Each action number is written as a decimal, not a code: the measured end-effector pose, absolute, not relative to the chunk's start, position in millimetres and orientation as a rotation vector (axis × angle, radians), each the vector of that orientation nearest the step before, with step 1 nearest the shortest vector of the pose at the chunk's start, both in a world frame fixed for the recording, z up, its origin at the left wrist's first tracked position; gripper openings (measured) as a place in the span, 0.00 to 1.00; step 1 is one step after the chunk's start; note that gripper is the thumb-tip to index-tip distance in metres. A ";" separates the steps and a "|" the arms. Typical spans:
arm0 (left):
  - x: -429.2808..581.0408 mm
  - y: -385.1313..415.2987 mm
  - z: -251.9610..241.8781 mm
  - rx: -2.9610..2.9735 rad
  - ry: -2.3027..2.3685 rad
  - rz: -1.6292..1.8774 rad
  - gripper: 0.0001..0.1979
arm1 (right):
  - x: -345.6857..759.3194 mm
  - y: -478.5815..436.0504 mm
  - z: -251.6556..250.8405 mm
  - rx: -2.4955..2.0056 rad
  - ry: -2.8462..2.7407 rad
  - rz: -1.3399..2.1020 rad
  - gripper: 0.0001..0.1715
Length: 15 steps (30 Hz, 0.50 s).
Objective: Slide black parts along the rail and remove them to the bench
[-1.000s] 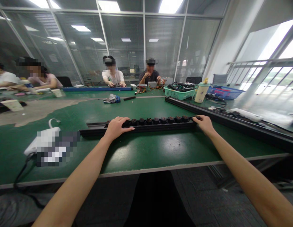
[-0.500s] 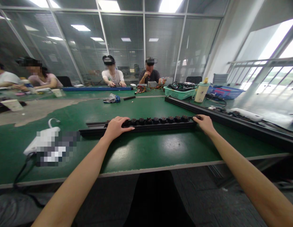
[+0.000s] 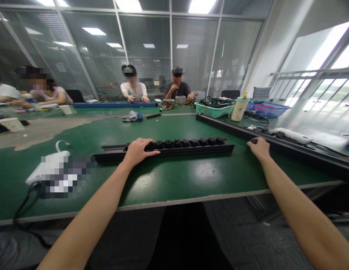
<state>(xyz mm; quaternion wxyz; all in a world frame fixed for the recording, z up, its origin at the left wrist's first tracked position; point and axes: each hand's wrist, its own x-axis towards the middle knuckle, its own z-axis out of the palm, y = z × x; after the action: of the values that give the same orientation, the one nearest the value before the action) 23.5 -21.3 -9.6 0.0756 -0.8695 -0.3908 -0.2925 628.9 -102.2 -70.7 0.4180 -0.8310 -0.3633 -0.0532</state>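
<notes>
A long black rail [image 3: 188,151] lies across the green tabletop in front of me, with a row of several round black socket-like pieces [image 3: 194,142] set along it. My left hand [image 3: 139,150] is closed around the rail left of its middle, thumb on the near side and fingers over the top, hiding part of the row. Off the rail's right end, apart from it, my right hand [image 3: 259,147] pinches a small black piece [image 3: 253,140]. Its kind is mostly hidden by the fingers.
Another long black rail [image 3: 278,148] runs diagonally at right, beside a white power strip [image 3: 294,135]. A green basket [image 3: 214,110] and a cream bottle [image 3: 240,108] stand behind it. A white device [image 3: 47,167] lies at left. Several people [image 3: 133,88] sit across the table.
My right hand has moved right, away from the rail's end, with the small black piece in its fingers. My left hand keeps its hold on the rail.
</notes>
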 end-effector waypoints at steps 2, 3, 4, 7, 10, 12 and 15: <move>23.5 -21.1 -9.7 -2.610 -1.167 -0.871 0.33 | 630.1 -101.4 -73.5 -2.162 -0.915 -0.134 0.12; 23.5 -21.1 -9.8 -2.610 -1.164 -0.870 0.33 | 629.8 -101.8 -74.3 -2.212 -0.907 -0.145 0.14; 23.5 -21.1 -9.8 -2.609 -1.162 -0.870 0.33 | 629.3 -102.8 -74.8 -2.261 -0.891 -0.171 0.16; 23.3 -20.8 -10.2 -2.609 -1.159 -0.872 0.33 | 627.5 -109.1 -74.3 -2.347 -0.774 -0.324 0.21; 23.1 -19.9 -10.7 -2.613 -1.158 -0.877 0.33 | 624.4 -117.2 -70.8 -2.345 -0.655 -0.458 0.24; 22.8 -19.3 -10.9 -2.616 -1.158 -0.879 0.32 | 617.4 -120.3 -65.8 -2.289 -0.700 -0.516 0.24; 22.1 -19.3 -10.7 -2.616 -1.158 -0.881 0.33 | 591.8 -118.3 -54.0 -2.107 -0.975 -0.595 0.25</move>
<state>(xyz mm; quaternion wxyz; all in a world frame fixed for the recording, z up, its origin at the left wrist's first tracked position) 22.1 -19.3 -10.7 0.0739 -0.8716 -0.3857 -0.2935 591.8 -118.3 -54.0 0.3639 -0.8189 -0.3790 -0.2311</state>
